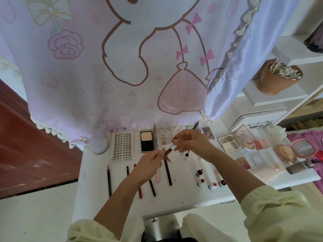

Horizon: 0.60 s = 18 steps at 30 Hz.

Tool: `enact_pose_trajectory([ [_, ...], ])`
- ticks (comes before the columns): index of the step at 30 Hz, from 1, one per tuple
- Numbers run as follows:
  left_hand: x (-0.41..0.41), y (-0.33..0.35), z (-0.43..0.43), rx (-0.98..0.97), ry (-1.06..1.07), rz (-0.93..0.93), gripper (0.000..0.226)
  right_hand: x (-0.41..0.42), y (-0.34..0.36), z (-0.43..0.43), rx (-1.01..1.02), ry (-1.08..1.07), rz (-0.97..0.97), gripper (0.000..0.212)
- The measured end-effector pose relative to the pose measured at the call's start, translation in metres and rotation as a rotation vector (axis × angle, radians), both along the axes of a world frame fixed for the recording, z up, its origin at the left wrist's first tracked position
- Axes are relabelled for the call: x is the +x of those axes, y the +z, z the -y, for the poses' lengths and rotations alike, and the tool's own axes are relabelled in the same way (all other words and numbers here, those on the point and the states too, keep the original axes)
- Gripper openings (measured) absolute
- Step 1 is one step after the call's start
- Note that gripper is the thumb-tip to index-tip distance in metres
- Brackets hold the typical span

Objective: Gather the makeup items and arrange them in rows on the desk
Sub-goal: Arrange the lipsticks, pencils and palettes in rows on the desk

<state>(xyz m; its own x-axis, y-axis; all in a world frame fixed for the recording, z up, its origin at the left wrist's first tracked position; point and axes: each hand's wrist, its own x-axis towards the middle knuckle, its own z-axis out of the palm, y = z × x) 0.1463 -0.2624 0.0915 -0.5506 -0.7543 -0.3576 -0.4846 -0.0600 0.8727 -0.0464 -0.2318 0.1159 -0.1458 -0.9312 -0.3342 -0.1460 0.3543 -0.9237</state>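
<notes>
Above the white desk [183,201] both hands hold one small lip gloss tube [169,150]. My left hand [150,164] pinches its dark lower end, and my right hand [190,141] grips its silver cap end. Several pencils [167,172] lie in a row under the left hand. Small red-tipped bottles [199,172] stand to the right of them. Along the back lie a lash card [122,145], a powder compact [147,141] and an eyeshadow palette [166,138]. More palettes [228,143] and round compacts [303,148] lie to the right.
A pink cartoon curtain [122,67] hangs just behind the desk. A white round jar [98,144] sits at the back left corner. White shelves at the right hold a terracotta pot [276,81] of cotton swabs. A dark red panel [26,145] stands at the left.
</notes>
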Motion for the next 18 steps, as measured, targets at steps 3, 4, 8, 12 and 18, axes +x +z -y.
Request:
enact_pose_trajectory([
  [3, -0.0016, -0.0014, -0.0004, -0.015, -0.006, -0.001, 0.041, 0.0038, -0.002, -0.0001, 0.044, 0.004, -0.141, 0.027],
  [4, -0.0023, -0.0022, -0.0011, -0.014, -0.011, -0.005, 0.041, 0.0029, -0.0028, -0.0001, 0.034, -0.016, -0.15, 0.026],
  [8, -0.0021, -0.0055, -0.0019, 0.017, -0.005, -0.026, 0.043, -0.004, -0.0013, 0.0007, -0.005, -0.128, -0.044, 0.027],
  [12, -0.0024, -0.0081, -0.0033, 0.049, 0.004, -0.047, 0.041, -0.0013, -0.0036, 0.0002, -0.003, -0.156, 0.006, 0.029],
  [18, -0.0047, -0.0097, -0.0076, 0.09, -0.015, -0.06, 0.034, 0.0006, -0.01, 0.0007, -0.008, -0.31, 0.099, 0.031],
])
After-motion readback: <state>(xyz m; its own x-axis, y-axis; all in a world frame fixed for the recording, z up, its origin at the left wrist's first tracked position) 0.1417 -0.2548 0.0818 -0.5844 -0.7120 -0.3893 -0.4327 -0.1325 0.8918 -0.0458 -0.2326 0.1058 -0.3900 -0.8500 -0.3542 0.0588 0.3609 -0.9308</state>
